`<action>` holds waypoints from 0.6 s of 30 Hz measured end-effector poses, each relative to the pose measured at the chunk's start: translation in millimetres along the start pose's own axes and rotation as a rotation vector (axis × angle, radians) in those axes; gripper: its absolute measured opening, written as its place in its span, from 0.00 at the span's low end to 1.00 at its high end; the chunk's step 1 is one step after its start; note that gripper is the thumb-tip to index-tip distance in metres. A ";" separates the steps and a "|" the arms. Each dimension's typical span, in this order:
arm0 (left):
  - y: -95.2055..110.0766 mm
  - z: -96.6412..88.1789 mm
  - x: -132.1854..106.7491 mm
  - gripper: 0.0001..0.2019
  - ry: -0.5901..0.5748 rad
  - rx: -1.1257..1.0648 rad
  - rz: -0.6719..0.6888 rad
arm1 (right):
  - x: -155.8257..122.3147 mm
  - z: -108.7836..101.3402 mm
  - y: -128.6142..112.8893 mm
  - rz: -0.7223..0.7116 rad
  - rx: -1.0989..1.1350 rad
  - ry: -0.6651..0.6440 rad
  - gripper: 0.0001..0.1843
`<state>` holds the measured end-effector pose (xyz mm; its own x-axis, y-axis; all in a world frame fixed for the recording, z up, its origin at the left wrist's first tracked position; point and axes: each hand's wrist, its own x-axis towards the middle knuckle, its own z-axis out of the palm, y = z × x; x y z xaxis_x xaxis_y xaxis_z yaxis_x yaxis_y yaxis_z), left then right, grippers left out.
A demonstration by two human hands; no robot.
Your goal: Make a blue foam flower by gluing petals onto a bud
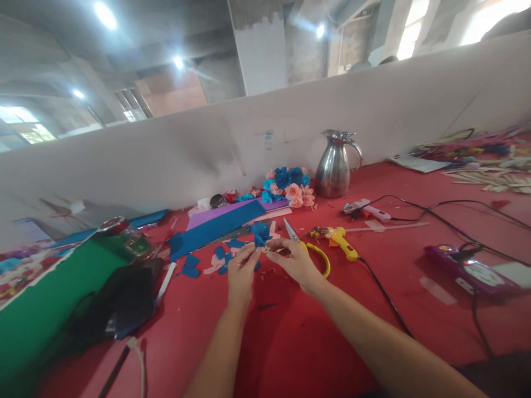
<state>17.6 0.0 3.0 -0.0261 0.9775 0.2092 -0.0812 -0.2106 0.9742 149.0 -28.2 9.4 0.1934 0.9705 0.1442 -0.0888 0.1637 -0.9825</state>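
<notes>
A blue paper flower (260, 234) is held up over the red table between my two hands. My left hand (242, 265) pinches it low on its left side. From the right, my right hand (292, 260) closes its fingertips at the flower's base, where a small yellowish bit shows. Scissors (318, 258) with yellow handles lie just beyond my right hand, partly hidden by it. Loose blue paper petals (191, 266) and pink scraps are scattered left of my hands. Behind them is a strip of blue crepe paper (224, 224).
A yellow glue gun (344, 241) and a pink-white glue gun (369, 210) lie right, their cords trailing to a purple power strip (468, 271). A steel jug (335, 166) stands by finished flowers (292, 190). A green board (45, 309) and dark bag are left.
</notes>
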 end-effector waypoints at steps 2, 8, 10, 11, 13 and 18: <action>-2.2 1.1 -2.0 0.06 -0.029 0.005 -0.008 | -1.0 2.3 0.9 0.019 0.022 0.002 0.13; -0.6 4.4 -7.0 0.09 -0.098 0.002 -0.048 | -3.2 4.1 -0.8 0.061 0.175 0.041 0.15; -0.2 5.2 -7.8 0.10 -0.130 -0.002 -0.069 | -3.2 4.4 -1.1 0.082 0.201 0.037 0.15; -0.3 5.5 -8.1 0.10 -0.139 0.002 -0.076 | -3.0 4.6 -0.9 0.089 0.207 0.043 0.15; -0.4 5.7 -8.8 0.10 -0.139 0.023 -0.078 | -2.7 5.0 0.1 0.096 0.219 0.070 0.15; 3.3 4.5 -10.0 0.08 -0.148 0.077 -0.028 | -3.5 4.0 -3.1 0.117 0.273 0.054 0.13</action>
<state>22.2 -10.4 4.5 0.1231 0.9747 0.1868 -0.0035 -0.1878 0.9822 144.8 -31.4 12.4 0.2169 0.9760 0.0179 -0.3715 0.0995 -0.9231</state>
